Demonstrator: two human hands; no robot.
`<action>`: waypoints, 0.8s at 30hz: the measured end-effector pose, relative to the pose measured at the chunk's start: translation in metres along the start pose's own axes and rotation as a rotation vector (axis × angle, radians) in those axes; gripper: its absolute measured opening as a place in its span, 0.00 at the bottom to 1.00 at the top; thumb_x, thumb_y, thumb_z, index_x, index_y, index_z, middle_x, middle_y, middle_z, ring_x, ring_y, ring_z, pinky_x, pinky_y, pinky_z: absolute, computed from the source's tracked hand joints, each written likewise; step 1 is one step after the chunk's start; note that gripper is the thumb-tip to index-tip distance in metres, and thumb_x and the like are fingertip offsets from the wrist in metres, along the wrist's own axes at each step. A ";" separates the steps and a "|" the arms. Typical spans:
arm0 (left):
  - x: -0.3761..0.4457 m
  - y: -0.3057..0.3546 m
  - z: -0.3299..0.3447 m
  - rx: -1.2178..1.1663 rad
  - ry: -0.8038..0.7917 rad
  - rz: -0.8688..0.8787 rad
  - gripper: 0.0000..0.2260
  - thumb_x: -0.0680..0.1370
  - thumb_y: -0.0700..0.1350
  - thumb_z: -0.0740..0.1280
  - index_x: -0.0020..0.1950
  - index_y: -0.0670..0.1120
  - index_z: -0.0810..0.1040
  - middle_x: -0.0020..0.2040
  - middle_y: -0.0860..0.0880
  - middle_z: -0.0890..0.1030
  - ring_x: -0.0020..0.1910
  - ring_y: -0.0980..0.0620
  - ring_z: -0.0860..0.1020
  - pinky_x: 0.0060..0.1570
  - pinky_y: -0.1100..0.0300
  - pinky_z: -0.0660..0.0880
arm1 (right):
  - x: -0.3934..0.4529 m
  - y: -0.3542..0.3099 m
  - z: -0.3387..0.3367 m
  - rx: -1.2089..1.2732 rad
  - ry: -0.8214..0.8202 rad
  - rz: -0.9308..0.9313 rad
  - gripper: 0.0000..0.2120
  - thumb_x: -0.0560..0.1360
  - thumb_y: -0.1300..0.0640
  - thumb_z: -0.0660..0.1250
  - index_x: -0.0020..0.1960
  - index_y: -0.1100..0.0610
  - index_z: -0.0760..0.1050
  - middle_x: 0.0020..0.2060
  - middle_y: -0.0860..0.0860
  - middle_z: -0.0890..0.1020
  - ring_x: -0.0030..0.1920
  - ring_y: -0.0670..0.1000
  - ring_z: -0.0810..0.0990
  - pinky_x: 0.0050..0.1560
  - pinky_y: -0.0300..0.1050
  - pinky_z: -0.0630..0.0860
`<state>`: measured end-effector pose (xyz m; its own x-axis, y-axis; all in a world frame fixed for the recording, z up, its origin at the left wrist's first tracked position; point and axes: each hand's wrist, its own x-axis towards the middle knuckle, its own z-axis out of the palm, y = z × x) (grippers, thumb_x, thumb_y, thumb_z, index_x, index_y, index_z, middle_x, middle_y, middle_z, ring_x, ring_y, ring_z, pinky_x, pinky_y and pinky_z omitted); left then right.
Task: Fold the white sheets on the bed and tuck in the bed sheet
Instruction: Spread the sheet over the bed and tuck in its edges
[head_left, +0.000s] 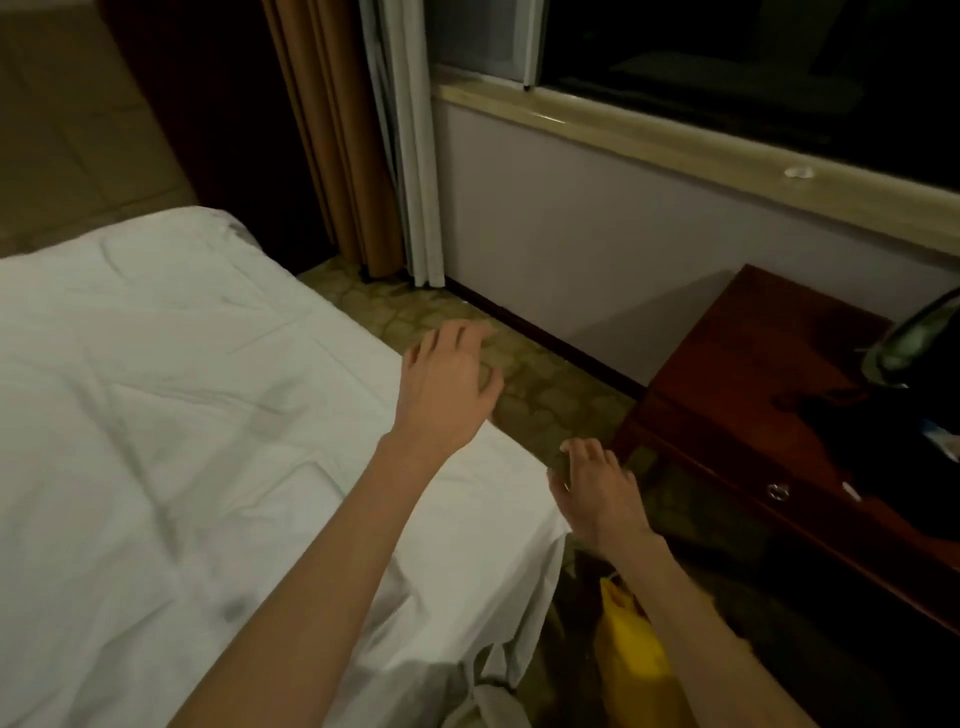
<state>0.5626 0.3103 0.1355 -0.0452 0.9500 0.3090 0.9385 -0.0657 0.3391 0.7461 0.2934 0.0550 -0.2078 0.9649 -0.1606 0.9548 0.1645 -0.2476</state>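
The white sheet covers the bed across the left of the frame, wrinkled, its edge hanging loose at lower centre. A dark wooden cabinet stands at right. My left hand hovers at centre, fingers spread, holding nothing; my right hand below it, fingers likewise apart, beside the sheet's edge.

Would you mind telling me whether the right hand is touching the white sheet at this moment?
Cannot tell. In the head view the right hand, fingers spread, sits just beyond the white sheet edge over the floor; one view cannot settle contact.
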 end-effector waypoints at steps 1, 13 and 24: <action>0.015 -0.001 0.009 -0.002 -0.001 -0.011 0.17 0.80 0.49 0.61 0.67 0.47 0.70 0.64 0.47 0.72 0.62 0.48 0.71 0.63 0.52 0.64 | 0.020 0.005 -0.004 -0.005 0.020 -0.021 0.21 0.81 0.45 0.54 0.71 0.53 0.62 0.66 0.50 0.70 0.64 0.51 0.70 0.64 0.49 0.68; 0.140 -0.031 0.111 0.086 -0.257 -0.242 0.20 0.79 0.53 0.60 0.69 0.47 0.65 0.68 0.47 0.68 0.66 0.46 0.68 0.67 0.50 0.62 | 0.242 -0.024 -0.120 -0.014 0.158 -0.320 0.20 0.81 0.47 0.53 0.68 0.57 0.64 0.63 0.55 0.71 0.61 0.55 0.71 0.58 0.52 0.69; 0.268 -0.067 0.104 0.167 -0.020 -0.469 0.19 0.79 0.52 0.58 0.68 0.46 0.66 0.68 0.47 0.68 0.65 0.47 0.67 0.65 0.52 0.62 | 0.397 -0.036 -0.070 -0.123 -0.078 -0.563 0.20 0.80 0.46 0.56 0.66 0.56 0.65 0.64 0.55 0.71 0.60 0.55 0.71 0.60 0.49 0.71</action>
<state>0.5230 0.6013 0.1032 -0.4708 0.8711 0.1400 0.8606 0.4185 0.2902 0.6447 0.6847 0.0675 -0.7014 0.7046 -0.1076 0.7093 0.6750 -0.2032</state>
